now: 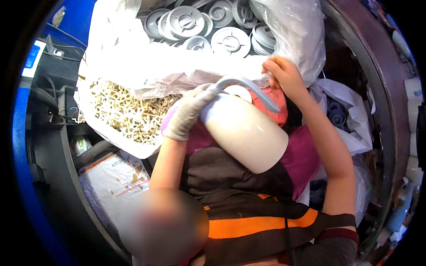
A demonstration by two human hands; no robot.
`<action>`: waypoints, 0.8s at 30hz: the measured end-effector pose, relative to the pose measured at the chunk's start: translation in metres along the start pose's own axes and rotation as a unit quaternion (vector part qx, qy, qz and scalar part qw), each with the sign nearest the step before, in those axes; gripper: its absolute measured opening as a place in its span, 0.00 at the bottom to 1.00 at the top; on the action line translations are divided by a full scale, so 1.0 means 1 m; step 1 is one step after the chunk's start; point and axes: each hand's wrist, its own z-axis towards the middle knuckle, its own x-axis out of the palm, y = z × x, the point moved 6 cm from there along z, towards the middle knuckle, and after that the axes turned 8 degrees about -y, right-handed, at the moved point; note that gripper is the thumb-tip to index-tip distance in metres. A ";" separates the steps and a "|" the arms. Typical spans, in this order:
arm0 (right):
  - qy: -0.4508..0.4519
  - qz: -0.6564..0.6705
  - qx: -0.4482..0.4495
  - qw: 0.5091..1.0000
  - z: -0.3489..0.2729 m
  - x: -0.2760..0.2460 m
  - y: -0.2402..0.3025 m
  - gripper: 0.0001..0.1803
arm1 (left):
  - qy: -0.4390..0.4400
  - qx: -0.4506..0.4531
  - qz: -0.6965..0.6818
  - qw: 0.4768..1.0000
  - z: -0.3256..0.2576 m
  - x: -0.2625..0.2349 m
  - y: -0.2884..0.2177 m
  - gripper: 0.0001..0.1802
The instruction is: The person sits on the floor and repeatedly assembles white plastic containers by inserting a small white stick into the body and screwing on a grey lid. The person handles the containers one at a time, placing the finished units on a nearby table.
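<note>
A cream jug (246, 133) with a curved pale grey handle (255, 86) lies tilted across my lap, its broad end toward the lower right. My left hand (190, 113), in a whitish work glove, is closed on the jug's upper left end, beside the root of the handle. My bare right hand (286, 77) hovers above the handle's right side, near the edge of a white bag. Its fingers are loosely bent and apart, and nothing shows in them. Behind the handle a white round piece (238, 92) and a red cloth (270, 106) are partly hidden.
Ahead, a plastic-lined bag (177, 62) holds several round grey lids (186, 21). Many small beige plastic parts (124, 111) fill a white sack at left. Another white bag (355, 137) with dark grey parts (337, 114) stands right, beside a dark curved edge (397, 106).
</note>
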 end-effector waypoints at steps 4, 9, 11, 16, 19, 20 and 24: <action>-0.043 -0.323 -0.174 0.929 0.087 0.051 -0.005 0.21 | -0.043 -0.046 -0.300 0.952 -0.014 -0.039 0.003 0.24; -0.128 -0.504 -0.140 0.843 0.162 0.074 -0.063 0.36 | -0.098 -0.053 -0.454 0.884 0.003 -0.049 0.009 0.20; -0.103 -0.504 -0.085 0.853 0.173 0.083 -0.065 0.36 | -0.114 -0.036 -0.446 0.887 0.012 -0.065 0.020 0.19; -0.140 -0.010 0.008 0.990 0.154 0.048 -0.050 0.30 | -0.156 0.025 -0.498 0.853 0.018 -0.083 0.022 0.13; -0.159 0.492 0.038 0.855 0.083 0.011 -0.012 0.26 | -0.223 0.003 -0.509 0.832 0.020 -0.091 0.033 0.14; -0.169 0.485 -0.022 0.858 0.057 -0.005 0.001 0.26 | -0.169 -0.029 -0.539 0.825 0.022 -0.082 0.028 0.17; -0.142 0.058 -0.234 0.960 -0.046 -0.011 0.059 0.30 | -0.142 -0.014 -0.529 0.836 0.018 -0.077 0.030 0.20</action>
